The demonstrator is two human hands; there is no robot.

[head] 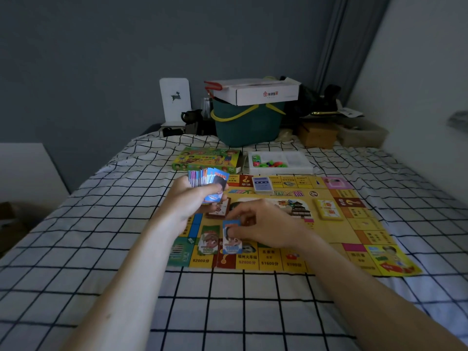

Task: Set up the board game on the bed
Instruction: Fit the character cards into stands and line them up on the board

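While the left hand point(188, 198) clamps a fanned stack of play money point(206, 179) above the game board point(336, 231), the right hand point(263, 226) pinches a single blue note point(231, 239) and sets it on the board's near edge, just beside a green note point(209, 240) lying there. Likely sorting by denomination: stack held up for easy peeling, piles laid in a row. Board lies flat on the checked bed point(228, 300). Card decks, one blue point(262, 184), one yellow point(328, 209), one brown point(219, 211), sit on the board. Game box point(206, 159) and white tray of pieces point(279, 162) wait beyond the far edge, within reach.
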